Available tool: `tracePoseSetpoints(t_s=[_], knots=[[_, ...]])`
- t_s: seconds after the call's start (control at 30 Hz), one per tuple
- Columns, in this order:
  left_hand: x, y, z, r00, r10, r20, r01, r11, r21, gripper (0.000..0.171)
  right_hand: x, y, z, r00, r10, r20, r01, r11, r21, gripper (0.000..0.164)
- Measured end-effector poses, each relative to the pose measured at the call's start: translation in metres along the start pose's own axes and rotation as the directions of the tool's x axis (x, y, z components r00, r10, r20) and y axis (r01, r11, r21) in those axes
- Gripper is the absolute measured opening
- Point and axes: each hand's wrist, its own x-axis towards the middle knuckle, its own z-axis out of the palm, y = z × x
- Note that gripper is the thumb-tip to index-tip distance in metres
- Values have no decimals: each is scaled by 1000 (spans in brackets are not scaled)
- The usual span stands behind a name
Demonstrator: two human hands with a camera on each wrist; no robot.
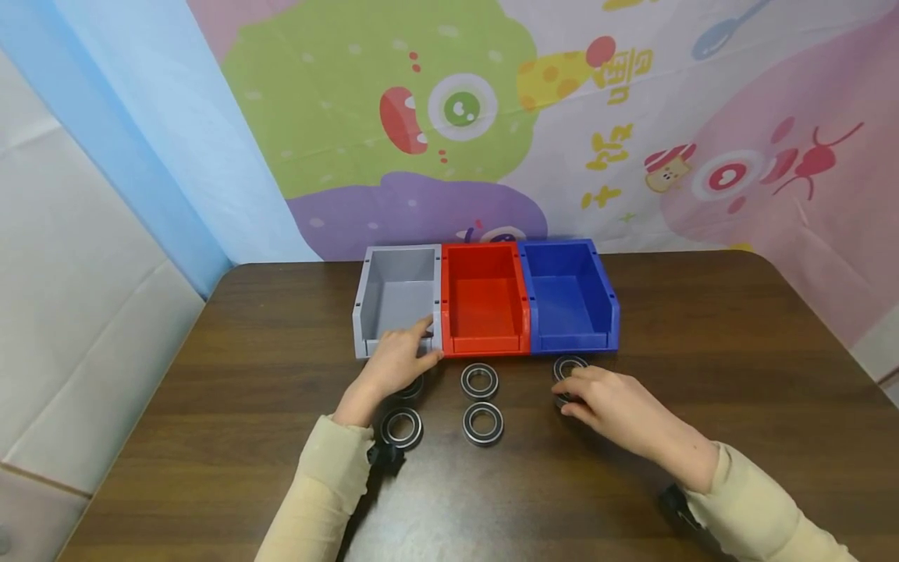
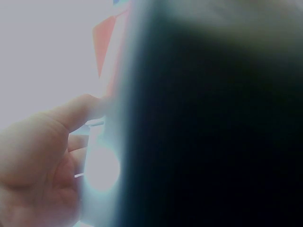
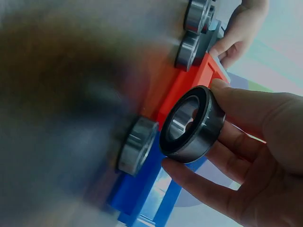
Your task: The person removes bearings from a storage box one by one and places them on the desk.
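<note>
My left hand (image 1: 393, 363) is at the front right corner of the grey bin (image 1: 360, 308), gripping its edge with the thumb outside and the fingers over the wall. The left wrist view is mostly dark and blurred, showing the thumb (image 2: 80, 111) against a pale edge. My right hand (image 1: 621, 410) pinches a ball bearing (image 3: 196, 127) between thumb and fingers, tilted above the table. Another bearing (image 3: 137, 146) lies just beyond it, before the blue bin (image 1: 611, 312). My left hand partly covers a bearing (image 1: 410, 389) below it.
Between the grey and blue bins stands the red bin (image 1: 487, 344). Two bearings, a far one (image 1: 480, 364) and a near one (image 1: 483, 441), lie before it on the brown table (image 1: 492, 507). One more bearing (image 1: 400, 445) lies near my left wrist. A printed cloth hangs behind.
</note>
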Motion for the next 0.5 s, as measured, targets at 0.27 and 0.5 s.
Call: tracePoseSetpoints(t_s=[0.27, 0.5], knots=[[-1, 1, -1, 1000, -3, -2, 3, 1000, 2, 59, -9, 0, 10, 999, 18, 37, -19, 1000, 10, 20], [-1, 1, -1, 1000, -9, 2, 9, 1000, 3, 58, -12, 1, 16, 993, 70, 95, -70, 998, -6, 30]])
